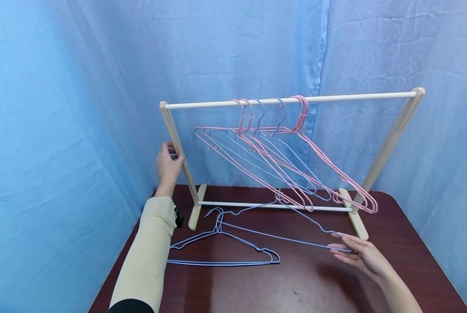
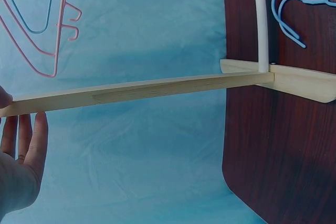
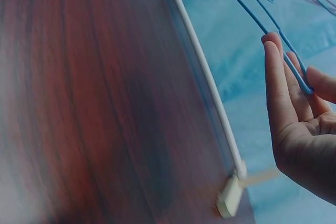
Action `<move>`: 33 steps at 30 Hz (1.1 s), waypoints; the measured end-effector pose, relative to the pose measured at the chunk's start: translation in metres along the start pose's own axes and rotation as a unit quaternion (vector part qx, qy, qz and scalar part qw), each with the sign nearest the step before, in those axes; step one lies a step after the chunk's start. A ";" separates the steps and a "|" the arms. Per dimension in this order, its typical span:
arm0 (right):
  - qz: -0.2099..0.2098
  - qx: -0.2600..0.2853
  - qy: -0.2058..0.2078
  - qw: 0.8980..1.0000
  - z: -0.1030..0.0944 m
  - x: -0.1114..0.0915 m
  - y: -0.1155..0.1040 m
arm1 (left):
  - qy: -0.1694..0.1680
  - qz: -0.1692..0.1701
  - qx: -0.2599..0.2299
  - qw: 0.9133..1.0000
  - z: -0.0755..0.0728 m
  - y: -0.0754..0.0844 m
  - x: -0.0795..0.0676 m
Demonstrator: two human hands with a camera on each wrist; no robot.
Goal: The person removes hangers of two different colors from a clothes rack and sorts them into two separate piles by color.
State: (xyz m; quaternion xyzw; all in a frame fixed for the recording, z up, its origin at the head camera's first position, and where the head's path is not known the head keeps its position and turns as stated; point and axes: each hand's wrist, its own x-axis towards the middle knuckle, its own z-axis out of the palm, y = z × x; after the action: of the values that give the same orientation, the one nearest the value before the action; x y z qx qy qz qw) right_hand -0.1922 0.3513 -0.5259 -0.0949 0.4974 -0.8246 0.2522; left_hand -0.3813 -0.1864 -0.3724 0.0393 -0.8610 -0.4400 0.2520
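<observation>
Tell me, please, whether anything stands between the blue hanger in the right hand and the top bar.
In the head view, hung pink and blue hangers appear between the held blue hanger and the top bar; its bare stretches flank them.

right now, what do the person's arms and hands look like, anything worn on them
A cream sleeve runs nearly to the left wrist, with black material at its upper end and a small dark object at its edge, too unclear to identify. The left hand and right hand are ungloved; the right forearm is bare where visible.
</observation>
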 end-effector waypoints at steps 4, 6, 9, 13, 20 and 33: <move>0.029 -0.008 0.008 1.000 0.014 0.015 0.009 | 0.001 -0.001 0.002 1.000 0.000 0.001 0.000; 0.041 -0.015 0.017 0.999 0.022 0.022 0.015 | 0.002 -0.001 0.003 1.000 0.000 0.001 0.000; 0.061 -0.029 0.041 0.997 0.034 0.033 0.023 | 0.002 0.000 0.001 1.000 -0.001 0.001 0.000; 0.074 -0.046 0.063 0.994 0.047 0.048 0.034 | 0.001 0.000 -0.002 1.000 -0.001 0.002 -0.001; 0.092 -0.048 0.078 0.992 0.069 0.071 0.054 | 0.003 0.001 0.002 1.000 -0.001 0.002 -0.001; 0.104 -0.010 0.064 0.992 0.094 0.104 0.084 | 0.005 -0.002 0.015 1.000 0.000 0.001 0.000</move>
State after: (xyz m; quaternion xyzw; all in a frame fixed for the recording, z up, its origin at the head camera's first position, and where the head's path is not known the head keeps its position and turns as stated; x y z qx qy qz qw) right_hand -0.2157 0.1937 -0.5628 0.0077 0.5275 -0.7933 0.3039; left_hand -0.3809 -0.1858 -0.3721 0.0469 -0.8664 -0.4270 0.2545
